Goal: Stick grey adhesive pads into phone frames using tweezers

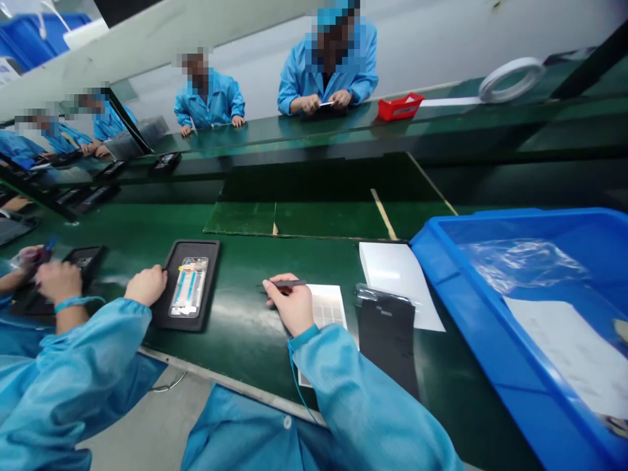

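My left hand rests on the edge of a black tray, and its fingers are hidden behind the back of the hand. In the tray lies a phone frame with blue strips along it. My right hand holds a slim black pen-shaped tool, with its tip pointing left. That hand is above a sheet of small pale labels. Beyond my left hand, a co-worker's hand with a blue wrist strap works over another black tray.
A blue plastic crate with film and paper inside fills the right. A white sheet and a black sheet lie beside it on the green bench. Across the bench stand co-workers, near a red box and a tape roll.
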Available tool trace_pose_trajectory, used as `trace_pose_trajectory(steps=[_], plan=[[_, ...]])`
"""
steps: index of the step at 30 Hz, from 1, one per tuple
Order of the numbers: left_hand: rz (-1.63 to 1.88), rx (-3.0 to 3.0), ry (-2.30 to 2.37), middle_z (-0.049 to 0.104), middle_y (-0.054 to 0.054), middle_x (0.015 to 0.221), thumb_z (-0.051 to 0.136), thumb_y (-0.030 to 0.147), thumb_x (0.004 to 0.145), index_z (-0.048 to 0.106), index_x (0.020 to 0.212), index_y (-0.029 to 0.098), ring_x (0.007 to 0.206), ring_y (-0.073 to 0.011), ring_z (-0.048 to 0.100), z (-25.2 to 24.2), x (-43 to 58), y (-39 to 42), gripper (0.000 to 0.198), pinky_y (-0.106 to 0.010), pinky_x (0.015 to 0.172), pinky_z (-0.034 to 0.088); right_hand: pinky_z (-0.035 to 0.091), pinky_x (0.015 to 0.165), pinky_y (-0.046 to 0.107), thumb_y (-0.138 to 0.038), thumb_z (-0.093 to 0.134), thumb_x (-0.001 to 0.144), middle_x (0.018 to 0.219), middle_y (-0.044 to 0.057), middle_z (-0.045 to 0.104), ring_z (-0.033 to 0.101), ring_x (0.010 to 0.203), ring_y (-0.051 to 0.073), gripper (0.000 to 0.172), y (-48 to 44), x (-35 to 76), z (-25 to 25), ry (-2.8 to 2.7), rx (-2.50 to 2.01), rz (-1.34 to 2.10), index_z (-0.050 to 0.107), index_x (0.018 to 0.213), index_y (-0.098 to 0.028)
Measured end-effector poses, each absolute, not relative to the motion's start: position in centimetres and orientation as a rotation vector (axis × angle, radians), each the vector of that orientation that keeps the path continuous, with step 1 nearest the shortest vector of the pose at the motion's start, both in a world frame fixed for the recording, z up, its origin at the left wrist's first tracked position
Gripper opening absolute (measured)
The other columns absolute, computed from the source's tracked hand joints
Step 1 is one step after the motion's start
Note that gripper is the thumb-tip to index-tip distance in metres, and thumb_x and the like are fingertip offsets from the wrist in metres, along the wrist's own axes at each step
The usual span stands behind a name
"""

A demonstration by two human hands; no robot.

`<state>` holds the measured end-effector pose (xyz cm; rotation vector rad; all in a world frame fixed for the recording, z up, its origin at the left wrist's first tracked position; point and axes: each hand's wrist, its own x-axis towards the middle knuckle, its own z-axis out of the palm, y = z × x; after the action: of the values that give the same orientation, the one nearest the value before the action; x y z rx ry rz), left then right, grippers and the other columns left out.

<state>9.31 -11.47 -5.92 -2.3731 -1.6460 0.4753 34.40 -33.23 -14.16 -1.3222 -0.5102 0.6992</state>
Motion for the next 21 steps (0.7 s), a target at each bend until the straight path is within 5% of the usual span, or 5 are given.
trace_pose_trajectory(steps=[7, 11, 14, 21], plan=[[-0.013, -2.579, -1.387, 0.063, -0.026, 0.104, 0.028, 0.032, 0.1, 0.059, 0.108, 0.004, 0.101, -0.0379, 0.06, -4.2, 15.8, -13.4, 0.043, -0.049, 0.085, 0.044, 0.059, 0.044, 0.028, -0.047, 0.08, 0.069, 0.065, 0.001, 0.065, 0.063, 0.051, 0.016, 0.036, -33.1, 34.6, -13.4, -0.517, -1.299, 0.621, 0.065, 0.078, -0.016], [-0.035, -2.983, -0.954, 0.066, -0.004, 0.108, 0.05, 0.045, 0.096, 0.063, 0.114, 0.026, 0.103, -0.0202, 0.06, -8.3, 23.2, -20.2, 0.029, -0.03, 0.092, 0.044, 0.063, 0.055, 0.032, -0.046, 0.08, 0.071, 0.082, 0.005, 0.071, 0.068, 0.066, 0.019, 0.038, -34.0, 36.2, -11.8, -0.507, -1.271, 0.527, 0.068, 0.09, -0.016], [-0.174, -3.275, -0.688, 0.063, -0.007, 0.112, 0.057, 0.053, 0.091, 0.061, 0.12, 0.022, 0.104, -0.0226, 0.056, -11.2, 27.2, -23.1, 0.043, -0.033, 0.091, 0.044, 0.064, 0.068, 0.037, -0.044, 0.082, 0.072, 0.094, 0.008, 0.074, 0.07, 0.076, 0.022, 0.036, -35.8, 38.3, -10.5, -0.547, -1.298, 0.467, 0.072, 0.095, -0.017], [-0.246, -3.572, -0.571, 0.063, -0.001, 0.099, 0.063, 0.035, 0.09, 0.066, 0.091, 0.023, 0.098, -0.0201, 0.054, -13.4, 29.9, -23.6, 0.013, -0.033, 0.085, 0.039, 0.059, 0.081, 0.046, -0.049, 0.078, 0.074, 0.092, 0.01, 0.075, 0.07, 0.079, 0.027, 0.035, -39.5, 43.6, -10.2, -0.605, -1.633, 0.217, 0.077, 0.091, -0.019]])
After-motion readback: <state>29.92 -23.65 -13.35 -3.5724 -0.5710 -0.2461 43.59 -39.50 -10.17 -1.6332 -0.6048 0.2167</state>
